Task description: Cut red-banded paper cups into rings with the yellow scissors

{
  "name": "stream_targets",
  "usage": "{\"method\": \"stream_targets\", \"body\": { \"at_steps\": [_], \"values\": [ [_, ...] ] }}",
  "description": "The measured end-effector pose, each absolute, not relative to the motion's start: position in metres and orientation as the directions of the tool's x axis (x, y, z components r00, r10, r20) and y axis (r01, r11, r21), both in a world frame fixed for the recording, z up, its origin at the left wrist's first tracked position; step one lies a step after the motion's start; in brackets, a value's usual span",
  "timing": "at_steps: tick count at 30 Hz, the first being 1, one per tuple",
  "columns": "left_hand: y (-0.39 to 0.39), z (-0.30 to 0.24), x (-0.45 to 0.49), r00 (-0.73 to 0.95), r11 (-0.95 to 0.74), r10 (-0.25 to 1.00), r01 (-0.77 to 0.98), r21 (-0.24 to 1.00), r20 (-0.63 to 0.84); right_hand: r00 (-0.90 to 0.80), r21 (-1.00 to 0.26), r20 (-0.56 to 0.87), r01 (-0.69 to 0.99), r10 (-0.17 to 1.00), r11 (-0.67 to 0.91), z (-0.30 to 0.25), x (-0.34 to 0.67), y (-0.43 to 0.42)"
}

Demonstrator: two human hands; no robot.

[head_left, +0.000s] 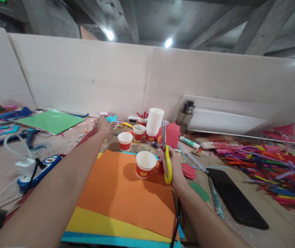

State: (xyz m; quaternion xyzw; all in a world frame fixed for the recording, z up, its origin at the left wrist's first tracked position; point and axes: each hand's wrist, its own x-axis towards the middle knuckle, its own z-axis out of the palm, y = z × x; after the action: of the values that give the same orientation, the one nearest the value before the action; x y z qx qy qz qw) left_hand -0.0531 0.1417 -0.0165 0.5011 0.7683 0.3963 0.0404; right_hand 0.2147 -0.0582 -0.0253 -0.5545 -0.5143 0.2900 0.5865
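Closest in: stacked sheets, teal sheet [111,240] at bottom, yellow sheet [95,224] above, orange sheet [121,193] on top, flat on the table [2,165]. Scissors [167,168]: yellow loop handles, grey blades pointing up and away, just right of a red-and-white paper cup [145,164] standing on the orange sheet. Table cluttered (pipe cleaners [266,165] heaped far right, green sheet [50,121] far left, cup stack [154,120] behind); white partition boards [85,75] around, bare concrete ceiling with spotlights. Right hand [175,163] clamped on the scissors' handles. Left hand [102,124] stretched far forward, at a teal cutout [111,119] by the partition; fingers mostly hidden, grip not readable.
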Motion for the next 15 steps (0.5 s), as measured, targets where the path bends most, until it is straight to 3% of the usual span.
{"method": "stream_targets", "body": {
  "at_steps": [8, 15],
  "values": [
    [0.185, -0.014, -0.050, -0.429, 0.174, 0.825, 0.811, 0.558, 0.367, 0.321, -0.986, 0.145, 0.129, 0.936, 0.108, -0.023, 0.215, -0.061],
    [0.197, -0.028, -0.052, -0.380, 0.186, 0.880, 0.828, 0.529, 0.286, 0.329, -0.982, 0.160, 0.146, 0.930, 0.118, -0.022, 0.215, -0.061]
  ]
}}
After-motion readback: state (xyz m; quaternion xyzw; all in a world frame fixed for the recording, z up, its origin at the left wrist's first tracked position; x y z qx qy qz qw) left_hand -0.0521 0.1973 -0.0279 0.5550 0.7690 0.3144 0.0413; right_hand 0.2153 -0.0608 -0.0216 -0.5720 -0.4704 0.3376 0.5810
